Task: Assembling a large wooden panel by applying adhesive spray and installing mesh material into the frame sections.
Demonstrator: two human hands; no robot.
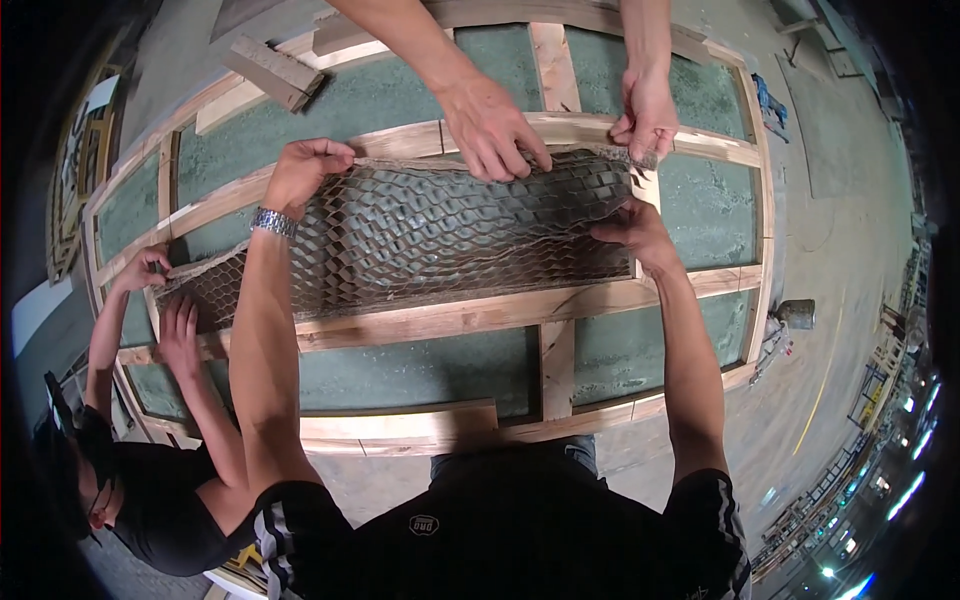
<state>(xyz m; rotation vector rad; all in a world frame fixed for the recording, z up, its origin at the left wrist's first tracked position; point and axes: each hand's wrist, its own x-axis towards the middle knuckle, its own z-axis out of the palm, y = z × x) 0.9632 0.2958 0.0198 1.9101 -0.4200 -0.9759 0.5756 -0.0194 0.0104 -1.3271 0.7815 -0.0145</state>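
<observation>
A brown paper honeycomb sheet (420, 225), stretched into open cells, lies along the middle bay of a wooden frame (430, 322). My left hand (308, 168), with a metal watch on its wrist, pinches the sheet's far edge left of centre. At the right end, my right hand (642, 236) has its thumb and fingers closed on the sheet's edge, which bunches there. Across from me, another person's hand (490, 125) presses on the far edge, and that person's other hand (645, 115) pinches the far right corner. At the left end, a co-worker's hands (180, 335) hold the sheet.
Grey-green panels (410, 372) show between the frame's slats. Loose wood blocks (275, 72) lie at the far left, and a loose board (400, 420) rests on the near rail. Beyond the right side are a blue tool (768, 105) and a metal can (797, 314).
</observation>
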